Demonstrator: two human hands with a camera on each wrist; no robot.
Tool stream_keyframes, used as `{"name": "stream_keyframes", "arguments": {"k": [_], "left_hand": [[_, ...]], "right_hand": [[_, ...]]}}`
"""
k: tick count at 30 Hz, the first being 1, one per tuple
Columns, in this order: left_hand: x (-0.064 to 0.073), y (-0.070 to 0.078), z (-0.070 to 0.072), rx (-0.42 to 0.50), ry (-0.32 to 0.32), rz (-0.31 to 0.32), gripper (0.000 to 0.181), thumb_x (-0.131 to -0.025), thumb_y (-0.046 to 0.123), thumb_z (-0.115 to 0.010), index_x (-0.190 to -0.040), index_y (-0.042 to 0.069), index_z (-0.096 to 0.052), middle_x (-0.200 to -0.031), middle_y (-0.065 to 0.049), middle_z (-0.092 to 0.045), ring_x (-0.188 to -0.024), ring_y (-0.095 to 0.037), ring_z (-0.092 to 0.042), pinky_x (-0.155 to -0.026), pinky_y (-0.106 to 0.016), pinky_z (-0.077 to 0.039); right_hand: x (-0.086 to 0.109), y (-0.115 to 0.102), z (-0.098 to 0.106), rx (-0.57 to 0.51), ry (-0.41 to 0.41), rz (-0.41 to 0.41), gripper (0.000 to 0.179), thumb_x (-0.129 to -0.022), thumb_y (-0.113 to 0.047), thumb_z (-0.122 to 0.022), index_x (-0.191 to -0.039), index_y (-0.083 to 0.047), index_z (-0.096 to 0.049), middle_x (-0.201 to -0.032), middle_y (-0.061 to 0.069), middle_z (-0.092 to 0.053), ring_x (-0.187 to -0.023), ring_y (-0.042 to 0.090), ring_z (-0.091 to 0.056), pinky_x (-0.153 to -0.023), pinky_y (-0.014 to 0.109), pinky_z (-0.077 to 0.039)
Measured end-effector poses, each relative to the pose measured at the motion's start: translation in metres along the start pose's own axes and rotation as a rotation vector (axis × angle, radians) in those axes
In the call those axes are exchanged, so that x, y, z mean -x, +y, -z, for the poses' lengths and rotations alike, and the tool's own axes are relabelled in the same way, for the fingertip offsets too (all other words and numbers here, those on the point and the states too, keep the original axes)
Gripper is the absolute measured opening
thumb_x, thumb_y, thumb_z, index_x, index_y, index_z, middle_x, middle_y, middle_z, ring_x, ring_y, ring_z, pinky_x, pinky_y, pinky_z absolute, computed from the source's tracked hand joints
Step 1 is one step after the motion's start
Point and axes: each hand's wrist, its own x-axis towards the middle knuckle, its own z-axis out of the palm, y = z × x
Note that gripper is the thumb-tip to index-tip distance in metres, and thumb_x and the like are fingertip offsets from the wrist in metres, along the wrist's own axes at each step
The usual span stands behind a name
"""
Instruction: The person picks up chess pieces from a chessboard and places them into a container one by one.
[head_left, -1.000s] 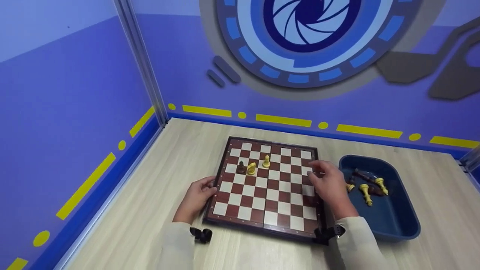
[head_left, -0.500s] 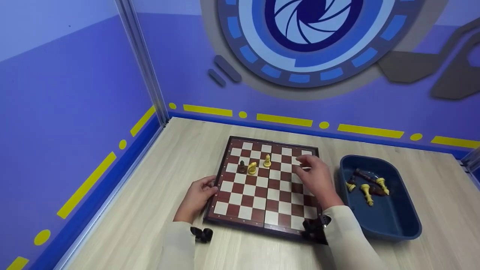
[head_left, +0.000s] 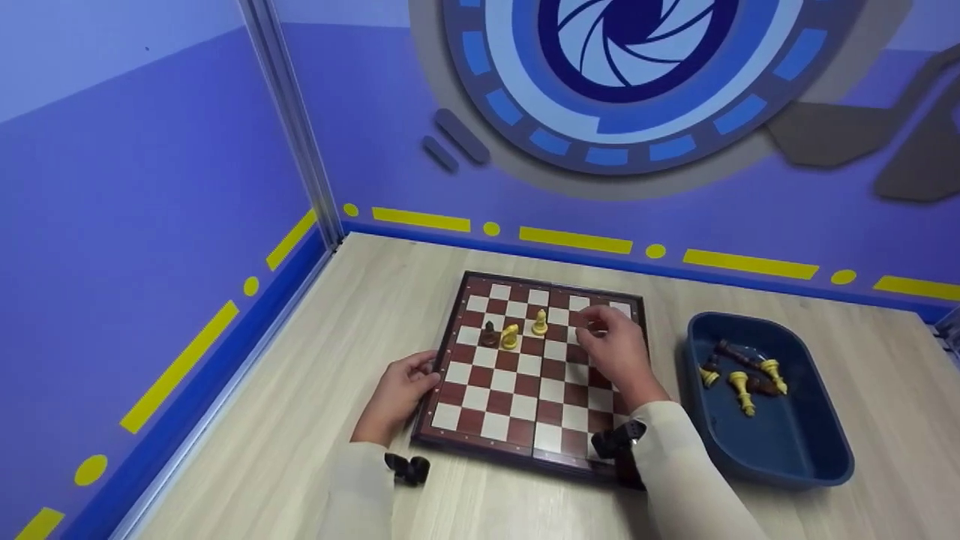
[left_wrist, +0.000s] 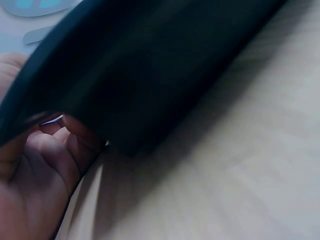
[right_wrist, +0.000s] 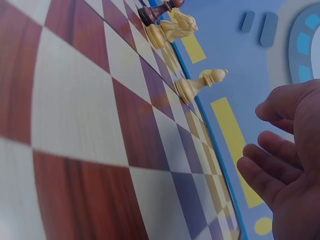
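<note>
A brown and white chessboard (head_left: 517,409) lies on the table. My left hand (head_left: 397,397) grips its left edge; in the left wrist view that hand (left_wrist: 42,170) is partly hidden behind the board's dark side (left_wrist: 145,75). Over the right half of the board hovers my right hand (head_left: 616,352), its fingers loosely bent and holding nothing, as the right wrist view also shows. Three pieces stand upright left of it: a dark piece (head_left: 490,334), a cream knight (head_left: 511,337) beside it, and a cream bishop (right_wrist: 197,86), nearest to the right hand.
To the right of the board stands a dark blue bin (head_left: 832,450) with several cream and dark chess pieces lying in it, among them a cream one (head_left: 741,391). Blue printed walls (head_left: 172,225) border the wooden table (head_left: 322,330) at the back and left.
My right hand has moved left and slightly away from me, from the board's right edge in over its squares. The left hand keeps its hold, and the three standing pieces have stayed put.
</note>
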Motion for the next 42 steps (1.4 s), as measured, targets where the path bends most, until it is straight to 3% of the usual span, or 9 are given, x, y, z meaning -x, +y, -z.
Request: {"name": "stream_keyframes", "arguments": {"k": [6, 10, 17, 22, 29, 38, 42], "left_hand": [[-0.001, 0.001, -0.002, 0.009, -0.027, 0.018, 0.044, -0.091, -0.004, -0.057, -0.133, -0.013, -0.049, -0.095, -0.012, -0.057, -0.075, -0.008, -0.056, -0.070, -0.022, -0.051], [0.001, -0.002, 0.003, 0.010, -0.009, 0.049, 0.044, -0.091, -0.004, -0.056, -0.133, -0.013, -0.049, -0.097, -0.012, -0.055, -0.078, -0.009, -0.056, -0.071, -0.023, -0.051], [-0.007, -0.027, 0.011, 0.017, 0.026, 0.048, 0.044, -0.091, -0.004, -0.058, -0.133, -0.009, -0.051, -0.095, -0.009, -0.056, -0.077, -0.008, -0.056, -0.069, -0.021, -0.050], [-0.009, -0.032, 0.009, -0.003, 0.019, 0.030, 0.044, -0.091, -0.002, -0.059, -0.134, -0.008, -0.051, -0.096, -0.009, -0.056, -0.077, -0.006, -0.056, -0.069, -0.021, -0.051], [-0.008, -0.031, 0.009, -0.051, 0.026, 0.017, 0.044, -0.091, 0.000, -0.060, -0.133, -0.009, -0.052, -0.094, -0.007, -0.056, -0.072, -0.003, -0.053, -0.068, -0.019, -0.049], [-0.013, -0.029, 0.005, 0.012, -0.009, 0.028, 0.043, -0.092, -0.003, -0.058, -0.133, -0.010, -0.050, -0.095, -0.011, -0.058, -0.074, -0.006, -0.057, -0.068, -0.021, -0.050], [-0.007, -0.013, 0.004, 0.032, -0.030, 0.043, 0.043, -0.092, -0.004, -0.056, -0.134, -0.011, -0.049, -0.095, -0.015, -0.059, -0.076, -0.010, -0.059, -0.068, -0.024, -0.052]], "right_hand": [[-0.002, -0.001, -0.006, -0.002, 0.016, -0.003, 0.027, -0.087, -0.017, -0.067, -0.113, -0.010, -0.066, -0.109, 0.011, -0.067, -0.102, 0.026, -0.063, -0.089, 0.044, -0.051], [-0.004, -0.008, -0.016, -0.005, -0.025, 0.007, 0.030, -0.087, -0.020, -0.067, -0.116, -0.011, -0.065, -0.111, 0.011, -0.065, -0.104, 0.026, -0.061, -0.089, 0.044, -0.050], [-0.012, -0.016, -0.033, -0.040, -0.074, 0.004, 0.035, -0.086, -0.021, -0.070, -0.119, -0.011, -0.064, -0.117, 0.014, -0.065, -0.108, 0.026, -0.061, -0.092, 0.044, -0.050], [-0.015, -0.018, -0.042, -0.051, -0.087, 0.011, 0.034, -0.085, -0.021, -0.072, -0.117, -0.010, -0.064, -0.113, 0.012, -0.067, -0.107, 0.025, -0.062, -0.092, 0.044, -0.050], [-0.018, -0.021, -0.056, -0.038, -0.106, 0.048, 0.038, -0.088, -0.020, -0.070, -0.123, -0.014, -0.060, -0.114, 0.006, -0.068, -0.109, 0.022, -0.064, -0.089, 0.041, -0.052], [-0.020, -0.019, -0.059, 0.008, -0.058, 0.080, 0.032, -0.089, -0.017, -0.068, -0.120, -0.010, -0.063, -0.110, 0.007, -0.069, -0.103, 0.023, -0.065, -0.087, 0.042, -0.051], [-0.021, -0.018, -0.059, 0.016, -0.042, 0.054, 0.027, -0.090, -0.018, -0.067, -0.117, -0.012, -0.065, -0.105, 0.006, -0.069, -0.094, 0.021, -0.063, -0.083, 0.040, -0.050]]}}
